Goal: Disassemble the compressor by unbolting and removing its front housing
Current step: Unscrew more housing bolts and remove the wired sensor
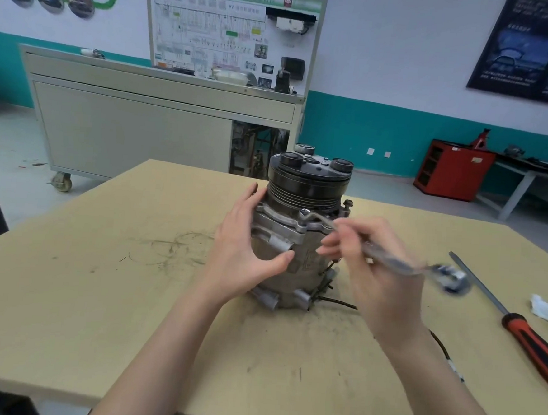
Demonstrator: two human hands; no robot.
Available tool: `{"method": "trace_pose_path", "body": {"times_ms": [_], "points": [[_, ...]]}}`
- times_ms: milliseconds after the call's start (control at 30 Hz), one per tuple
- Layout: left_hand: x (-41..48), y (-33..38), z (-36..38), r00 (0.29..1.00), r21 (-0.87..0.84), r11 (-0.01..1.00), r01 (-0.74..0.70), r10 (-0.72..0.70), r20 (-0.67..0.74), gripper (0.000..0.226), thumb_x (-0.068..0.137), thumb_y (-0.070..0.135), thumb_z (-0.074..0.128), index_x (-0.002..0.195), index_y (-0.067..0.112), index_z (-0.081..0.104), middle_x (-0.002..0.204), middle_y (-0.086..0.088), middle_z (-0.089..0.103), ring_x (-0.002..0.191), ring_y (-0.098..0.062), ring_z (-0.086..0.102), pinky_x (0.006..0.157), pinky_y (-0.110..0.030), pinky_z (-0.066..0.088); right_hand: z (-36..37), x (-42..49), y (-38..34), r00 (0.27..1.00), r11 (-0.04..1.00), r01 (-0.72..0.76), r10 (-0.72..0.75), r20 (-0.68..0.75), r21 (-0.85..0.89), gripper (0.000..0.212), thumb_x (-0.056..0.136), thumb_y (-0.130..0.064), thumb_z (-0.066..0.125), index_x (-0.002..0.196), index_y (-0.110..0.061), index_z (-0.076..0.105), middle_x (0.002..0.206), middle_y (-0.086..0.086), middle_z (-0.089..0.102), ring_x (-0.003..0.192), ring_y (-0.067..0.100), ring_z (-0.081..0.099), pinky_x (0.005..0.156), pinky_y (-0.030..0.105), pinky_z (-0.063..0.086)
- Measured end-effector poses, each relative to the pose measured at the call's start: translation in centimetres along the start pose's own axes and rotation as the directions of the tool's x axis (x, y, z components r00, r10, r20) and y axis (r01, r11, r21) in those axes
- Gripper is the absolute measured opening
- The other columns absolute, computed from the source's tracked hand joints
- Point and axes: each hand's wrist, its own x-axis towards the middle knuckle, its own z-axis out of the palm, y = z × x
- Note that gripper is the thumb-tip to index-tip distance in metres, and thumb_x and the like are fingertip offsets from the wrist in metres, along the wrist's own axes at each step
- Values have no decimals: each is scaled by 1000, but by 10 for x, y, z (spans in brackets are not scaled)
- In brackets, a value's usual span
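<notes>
Compressor [304, 190] stands between gripping left hand [244, 247] and right hand [370, 275] holding wrench [401, 267].

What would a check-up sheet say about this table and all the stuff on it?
Surface: tan table, scuffed with dark marks.
Job's things: compressor upright, pulley on top; wrench, blurred, its end at a flange bolt.
Clutter: screwdriver and crumpled white wad at the right.
Hands: left hand holds the compressor's side; right hand grips the wrench.
Cables: black wire trails from the compressor's base.
Surroundings: wheeled cabinet, wiring board, red rack.
</notes>
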Motion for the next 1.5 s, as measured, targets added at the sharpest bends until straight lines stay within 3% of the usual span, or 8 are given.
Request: {"method": "trace_pose_path", "body": {"times_ms": [100,300,500,667,933,1100,1367,1500], "points": [[-1,1,1,1000,41,999,-12,13,-16,90,63,62,58,141,49,15,155,19,17,141,-1,20,116,-49,24,-7,14,21,883,769,-423,469,27,479,19,95,-22,48,86,-10,60,67,6,69,58,23,69,53,26,55],[-3,3,4,998,47,999,-12,15,-55,83,63,60,57,134,56,14,152,21,19,142,-7,22,115,-49,27,-6,51,58,596,344,-734,740,312,585,31,100,-14,41,76,-3,58,52,7,64,38,11,59,38,16,47],[-2,1,6,997,31,999,-22,24,-69,82,63,59,57,134,54,17,152,20,19,142,-9,23,112,-50,30,-9,45,35,786,591,-492,617,36,639,33,99,-21,45,76,-6,64,57,9,67,45,18,64,43,19,49],[-2,1,6,998,35,999,-23,25,-59,82,64,60,57,135,52,16,154,16,20,143,-11,23,112,-50,29,-4,28,3,994,985,-42,58,-95,167,24,92,-38,57,83,-18,68,66,-3,68,53,18,68,47,33,55],[-2,-1,6,998,29,999,-30,32,-52,83,65,60,58,135,55,14,156,15,19,143,-10,22,112,-51,30,-3,3,-7,962,892,273,-251,108,-361,55,97,-41,41,87,5,69,71,5,71,56,16,67,50,26,52],[-1,-2,7,998,17,999,-33,34,-57,84,65,58,58,136,55,14,153,19,19,143,-8,21,113,-50,29,-3,1,1,995,987,-98,95,28,131,18,95,-30,50,90,-17,62,69,-3,67,60,11,69,53,31,56],[-1,-3,7,999,-3,1000,-26,26,-46,83,65,59,59,135,55,15,153,21,18,142,-5,19,115,-47,28,-12,52,57,710,451,-674,614,345,585,24,99,-12,39,83,-3,56,58,7,68,48,15,66,46,20,52],[-1,-4,7,998,0,1000,-29,29,-54,83,65,58,59,135,54,15,153,21,18,142,-2,19,117,-44,26,-14,54,57,736,442,-634,596,321,635,26,85,-26,50,82,-2,58,61,10,69,51,16,67,47,20,53]]}}
